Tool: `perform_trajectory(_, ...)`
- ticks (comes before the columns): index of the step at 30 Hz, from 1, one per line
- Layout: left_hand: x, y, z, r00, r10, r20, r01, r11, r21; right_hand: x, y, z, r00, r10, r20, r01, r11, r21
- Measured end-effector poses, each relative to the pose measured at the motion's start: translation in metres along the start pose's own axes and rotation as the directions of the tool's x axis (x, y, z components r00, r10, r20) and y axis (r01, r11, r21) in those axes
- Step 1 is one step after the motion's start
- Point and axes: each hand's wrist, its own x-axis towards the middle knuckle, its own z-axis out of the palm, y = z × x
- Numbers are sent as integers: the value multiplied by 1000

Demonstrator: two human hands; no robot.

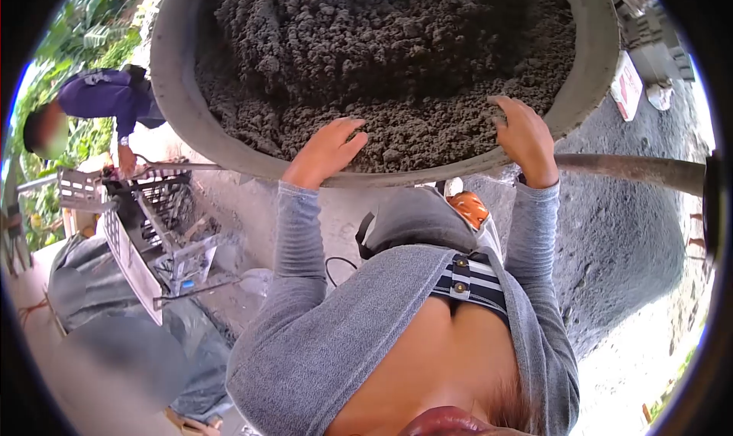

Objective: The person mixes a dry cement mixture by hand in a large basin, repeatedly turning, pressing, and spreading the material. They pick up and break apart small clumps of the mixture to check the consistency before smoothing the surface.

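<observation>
In front of my body stands a large round grey tub point(588, 46), holding a dark, crumbly, damp-looking mix point(412, 108). My left hand point(328, 152) reaches over the near rim, its fingers loosely bent above the mix and the thumb apart. My right hand point(527, 136) is over the rim farther right, with its thumb and fingers apart. Neither hand holds anything that I can see. Whether the fingertips touch the mix is hard to tell.
A person in a purple top point(99, 96) bends at the left, one hand by a long rod. Below are crates point(80, 188) and a metal frame point(172, 253). A thick pole point(634, 170) runs right from the tub, over a grey heap point(618, 245).
</observation>
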Motion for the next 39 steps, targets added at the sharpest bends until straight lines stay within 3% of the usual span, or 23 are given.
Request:
perform_trajectory(2, 2, 5, -3, 998, -61, 29, 60, 998, 15, 3, -1, -3, 998, 47, 45, -46, 999, -20)
perform_trajectory(4, 4, 2, -1, 990, -144, -5, 144, 988, 50, 3, 3, 0, 994, -100, -51, 101, 994, 34)
perform_trajectory(10, 4, 2, -3, 970, -140, -200, 131, 990, -57, 8, 1, -11, 974, -221, 55, 218, 975, 54)
perform_trajectory(13, 5, 10, -8, 950, -193, -246, 178, 980, -85, 22, 9, -13, 867, -462, 184, 418, 877, 235)
perform_trajectory(14, 5, 13, -10, 944, -197, -263, 182, 980, -84, 31, 8, -17, 860, -478, 178, 435, 869, 236)
perform_trajectory(16, 7, 17, -15, 939, -230, -255, 217, 973, -78, 48, -12, -41, 731, -662, 168, 597, 739, 313)
perform_trajectory(18, 9, 18, -15, 920, -237, -313, 215, 971, -101, 68, -36, -73, 730, -652, 206, 563, 744, 359)
perform_trajectory(21, 9, 12, -14, 880, -243, -409, 213, 970, -119, 96, -55, -94, 609, -786, -107, 775, 560, 292)
perform_trajectory(22, 8, 11, -15, 863, -233, -448, 202, 972, -117, 99, -55, -95, 597, -794, -114, 783, 545, 300)
perform_trajectory(24, 7, 11, -15, 846, -261, -464, 216, 965, -149, 107, -47, -99, 623, -761, -182, 782, 610, 125)
perform_trajectory(25, 8, 10, -16, 845, -257, -469, 214, 966, -144, 107, -42, -104, 705, -706, -69, 704, 683, 196)
perform_trajectory(26, 8, 9, -16, 843, -256, -472, 214, 966, -142, 105, -33, -103, 694, -717, -66, 714, 673, 195)
perform_trajectory(28, 9, 6, -18, 832, -259, -491, 236, 966, -110, 98, -11, -88, 811, -585, -1, 577, 799, 169)
perform_trajectory(34, 7, 0, -23, 827, -266, -496, 258, 962, -85, 72, 32, -45, 850, -527, 1, 514, 830, 218)
perform_trajectory(35, 7, -6, -22, 823, -220, -524, 223, 973, -58, 68, 41, -32, 885, -462, 55, 439, 868, 231)
perform_trajectory(39, 5, -13, -29, 811, -231, -537, 227, 971, -75, 72, 22, -31, 856, -499, 136, 449, 848, 280)
